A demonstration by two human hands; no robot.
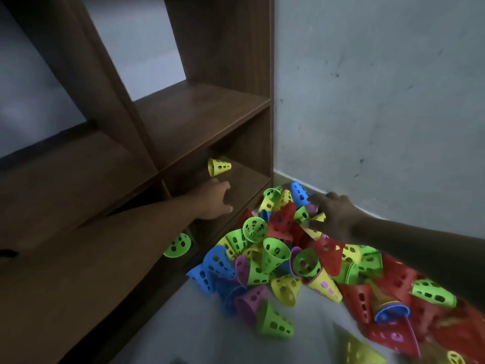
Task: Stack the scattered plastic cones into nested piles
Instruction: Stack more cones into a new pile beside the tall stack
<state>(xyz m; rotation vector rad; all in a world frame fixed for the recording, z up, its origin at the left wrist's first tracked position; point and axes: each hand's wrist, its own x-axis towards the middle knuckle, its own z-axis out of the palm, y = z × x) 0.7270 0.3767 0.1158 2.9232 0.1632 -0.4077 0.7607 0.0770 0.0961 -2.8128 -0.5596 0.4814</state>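
A heap of perforated plastic cones [301,258] in red, green, yellow, blue and purple covers the floor beside a wooden shelf unit. One yellow cone [218,167] lies on its side inside a lower shelf compartment. My left hand [215,199] reaches into that compartment just below the yellow cone, fingers spread and holding nothing. My right hand [333,214] is over the far end of the heap, fingers curved down onto a yellow cone [313,232]; whether it grips the cone is unclear. A green cone [178,245] lies in the bottom compartment under my left forearm.
The brown shelf unit [199,114] stands at left with several open compartments. A pale wall [380,101] closes the corner on the right. Bare grey floor [199,327] lies in front of the heap.
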